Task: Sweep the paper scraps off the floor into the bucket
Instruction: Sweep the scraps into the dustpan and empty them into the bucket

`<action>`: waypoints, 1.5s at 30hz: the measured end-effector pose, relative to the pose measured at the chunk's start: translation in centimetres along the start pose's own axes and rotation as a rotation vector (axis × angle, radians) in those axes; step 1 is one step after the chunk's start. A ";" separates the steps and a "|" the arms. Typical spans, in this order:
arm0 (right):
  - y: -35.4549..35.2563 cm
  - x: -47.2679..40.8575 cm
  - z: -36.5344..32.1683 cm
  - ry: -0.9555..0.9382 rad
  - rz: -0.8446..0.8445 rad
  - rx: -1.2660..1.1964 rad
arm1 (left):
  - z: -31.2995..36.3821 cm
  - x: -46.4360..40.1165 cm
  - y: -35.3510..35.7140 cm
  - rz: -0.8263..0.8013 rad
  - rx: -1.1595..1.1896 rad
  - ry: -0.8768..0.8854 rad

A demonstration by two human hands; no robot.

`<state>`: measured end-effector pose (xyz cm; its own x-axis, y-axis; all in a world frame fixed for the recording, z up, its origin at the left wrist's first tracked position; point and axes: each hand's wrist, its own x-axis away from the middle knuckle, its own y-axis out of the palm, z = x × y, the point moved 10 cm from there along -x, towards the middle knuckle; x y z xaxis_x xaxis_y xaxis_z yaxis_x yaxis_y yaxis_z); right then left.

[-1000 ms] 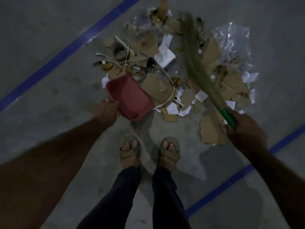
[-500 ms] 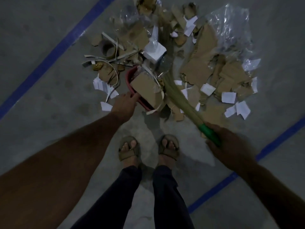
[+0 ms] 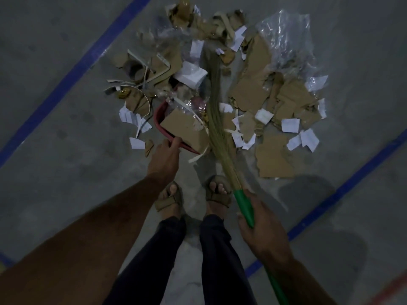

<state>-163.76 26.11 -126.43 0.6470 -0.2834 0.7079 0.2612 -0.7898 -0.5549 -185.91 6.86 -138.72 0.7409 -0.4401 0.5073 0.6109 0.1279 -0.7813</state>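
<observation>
A red bucket (image 3: 159, 122) lies tipped on the grey floor with its mouth toward a heap of cardboard and white paper scraps (image 3: 259, 95). A brown cardboard piece (image 3: 185, 130) fills its opening. My left hand (image 3: 164, 159) grips the bucket's near rim. My right hand (image 3: 259, 230) holds the green handle of a straw broom (image 3: 217, 111), whose bristles lie across the scraps just right of the bucket.
Clear plastic sheeting (image 3: 286, 40) lies over the heap's far right. Blue tape lines (image 3: 72, 69) cross the floor on the left and right. My two sandalled feet (image 3: 193, 194) stand just behind the bucket.
The broom swept from the right side of the heap leftward toward the bucket. Cardboard now covers the bucket's mouth. My right hand drew back closer to my feet.
</observation>
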 end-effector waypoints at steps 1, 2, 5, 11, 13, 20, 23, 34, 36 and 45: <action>-0.4 0.7 0.0 0.007 0.001 0.019 | 0.5 0.7 -0.7 0.008 0.018 -0.010; -1.0 1.3 0.0 0.011 0.004 0.040 | 1.2 1.4 -1.5 0.019 0.032 -0.017; -3.3 4.2 -0.6 -0.017 0.054 0.082 | 3.8 3.2 -4.9 0.053 0.048 0.002; -9.3 11.6 -2.8 -0.007 0.173 0.250 | 10.5 7.2 -13.1 0.101 0.027 0.015; -11.4 14.5 -4.5 0.017 0.181 0.263 | 12.8 9.0 -16.3 0.136 -0.003 0.016; -15.5 24.5 -9.4 0.004 0.324 0.221 | 19.6 17.6 -28.3 0.296 -0.115 0.095; -16.1 29.8 -12.2 -0.031 0.423 0.211 | 20.8 22.7 -33.1 0.395 -0.182 0.103; -13.9 48.0 -19.0 -0.070 0.643 0.294 | 20.1 39.3 -42.1 0.470 -0.180 0.278; -14.3 51.2 -19.1 -0.054 0.671 0.300 | 21.0 41.9 -43.0 0.476 -0.178 0.293; -16.3 63.8 -12.8 -0.013 0.833 0.345 | 30.7 52.0 -42.2 0.501 -0.197 0.456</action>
<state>-135.92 13.92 -66.57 0.7302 -0.6831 0.0138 -0.0965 -0.1231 -0.9877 -164.62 5.86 -68.24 0.7026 -0.7045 -0.0998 0.1334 0.2682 -0.9541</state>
